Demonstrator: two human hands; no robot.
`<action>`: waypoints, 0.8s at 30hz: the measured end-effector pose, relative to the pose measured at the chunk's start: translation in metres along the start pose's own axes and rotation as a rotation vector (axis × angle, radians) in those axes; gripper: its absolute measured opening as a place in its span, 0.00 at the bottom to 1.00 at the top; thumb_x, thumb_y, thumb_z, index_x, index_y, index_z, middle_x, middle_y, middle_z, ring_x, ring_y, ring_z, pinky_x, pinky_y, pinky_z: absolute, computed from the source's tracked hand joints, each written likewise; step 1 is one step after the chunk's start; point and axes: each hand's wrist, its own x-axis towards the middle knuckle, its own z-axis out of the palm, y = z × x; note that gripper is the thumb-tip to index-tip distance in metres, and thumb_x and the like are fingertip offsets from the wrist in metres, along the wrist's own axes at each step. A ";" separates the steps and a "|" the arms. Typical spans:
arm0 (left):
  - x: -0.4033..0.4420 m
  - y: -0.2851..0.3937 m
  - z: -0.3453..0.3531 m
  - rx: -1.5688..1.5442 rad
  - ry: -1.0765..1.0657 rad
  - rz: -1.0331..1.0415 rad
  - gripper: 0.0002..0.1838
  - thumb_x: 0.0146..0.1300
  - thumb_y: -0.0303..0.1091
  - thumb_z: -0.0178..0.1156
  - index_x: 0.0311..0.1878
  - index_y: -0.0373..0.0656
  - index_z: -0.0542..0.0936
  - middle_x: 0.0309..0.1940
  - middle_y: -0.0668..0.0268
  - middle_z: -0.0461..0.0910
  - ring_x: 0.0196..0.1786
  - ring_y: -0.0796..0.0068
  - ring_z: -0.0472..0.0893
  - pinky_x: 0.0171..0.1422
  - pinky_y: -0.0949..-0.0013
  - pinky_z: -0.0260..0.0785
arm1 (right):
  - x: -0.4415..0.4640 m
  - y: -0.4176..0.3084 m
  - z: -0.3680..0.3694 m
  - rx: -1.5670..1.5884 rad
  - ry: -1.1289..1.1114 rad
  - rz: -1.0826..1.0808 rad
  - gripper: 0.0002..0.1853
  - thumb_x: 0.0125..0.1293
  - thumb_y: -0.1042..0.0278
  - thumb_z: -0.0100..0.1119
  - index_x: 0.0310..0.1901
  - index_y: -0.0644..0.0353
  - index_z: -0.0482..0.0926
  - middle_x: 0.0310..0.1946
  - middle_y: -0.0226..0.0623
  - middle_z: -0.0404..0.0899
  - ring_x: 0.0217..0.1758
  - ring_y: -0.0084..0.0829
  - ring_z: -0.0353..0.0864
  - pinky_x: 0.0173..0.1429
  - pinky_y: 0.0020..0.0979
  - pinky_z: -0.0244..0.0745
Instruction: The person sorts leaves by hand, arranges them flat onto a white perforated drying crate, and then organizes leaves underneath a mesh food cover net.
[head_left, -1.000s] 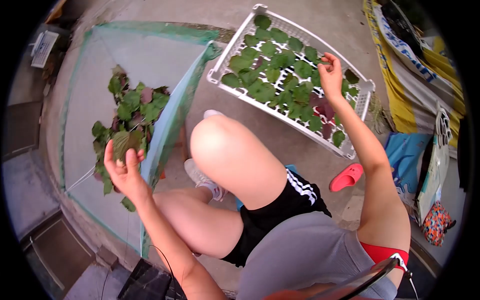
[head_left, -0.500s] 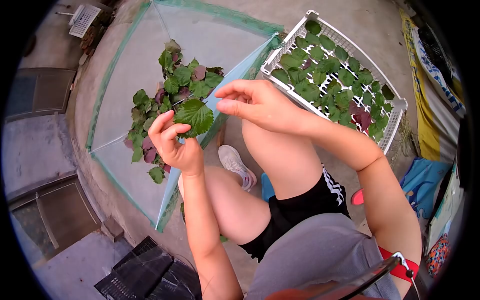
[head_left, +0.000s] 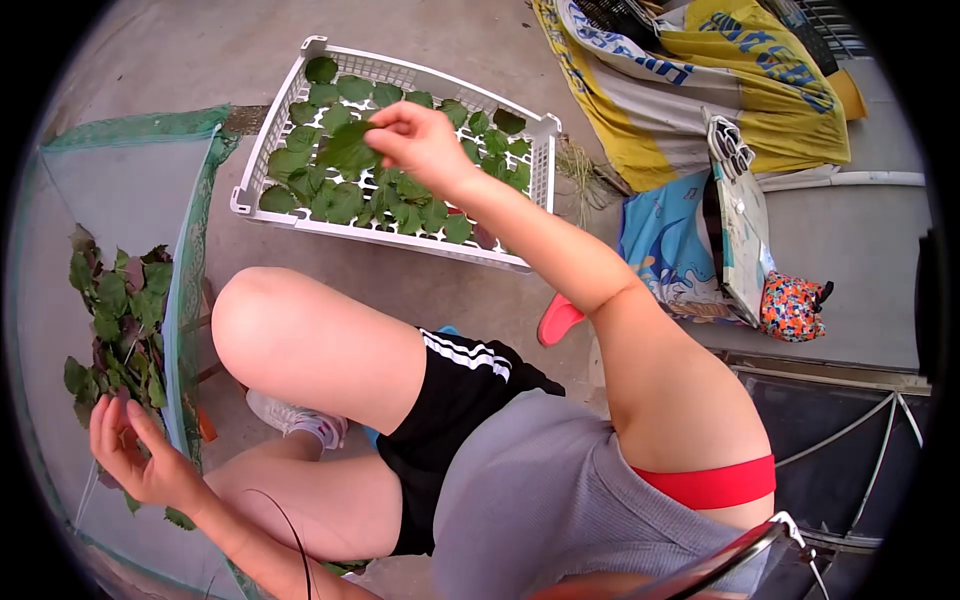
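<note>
Between the thumb and fingers of my right hand (head_left: 412,145) is a broad green leaf (head_left: 348,150) with toothed edges. It hangs above a white plastic crate (head_left: 400,238), whose slatted base carries many single leaves spread out side by side. My left hand (head_left: 135,455) has its fingers apart and holds nothing. It hovers at the lower edge of a heap of green and purplish leaves (head_left: 125,300). That heap lies on a pale mesh screen (head_left: 50,250) edged with green netting, to the left of my knees.
A yellow and white printed sheet (head_left: 720,70) lies at the upper right, with a blue patterned cloth (head_left: 665,235) below it. Nearer me are a pink slipper (head_left: 560,320) and a colourful patterned bag (head_left: 795,307). Dry grass stalks (head_left: 585,175) lie beside the crate.
My view has turned right towards the crate. The leaf that was at my left hand is now in my right hand, over the crate. My left hand is empty beside the heap.
</note>
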 end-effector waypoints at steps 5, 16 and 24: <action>-0.001 -0.016 -0.010 0.006 0.016 -0.085 0.11 0.63 0.24 0.57 0.48 0.34 0.76 0.50 0.61 0.75 0.47 0.75 0.75 0.51 0.73 0.69 | 0.001 0.095 -0.186 -0.708 0.428 0.184 0.10 0.53 0.69 0.66 0.36 0.62 0.82 0.26 0.30 0.81 0.27 0.18 0.76 0.34 0.22 0.72; -0.001 -0.023 -0.004 0.037 -0.021 -0.098 0.11 0.64 0.26 0.57 0.48 0.35 0.76 0.48 0.65 0.75 0.45 0.79 0.75 0.50 0.77 0.69 | -0.003 0.188 -0.285 -1.072 0.916 0.477 0.10 0.47 0.60 0.69 0.33 0.48 0.86 0.33 0.34 0.83 0.45 0.32 0.79 0.53 0.34 0.72; -0.002 -0.030 -0.004 0.071 -0.051 -0.139 0.10 0.64 0.25 0.56 0.48 0.34 0.76 0.49 0.64 0.75 0.46 0.77 0.75 0.53 0.76 0.69 | 0.010 0.195 -0.283 -1.069 0.889 0.611 0.10 0.50 0.56 0.63 0.33 0.46 0.86 0.54 0.34 0.72 0.63 0.40 0.61 0.68 0.41 0.55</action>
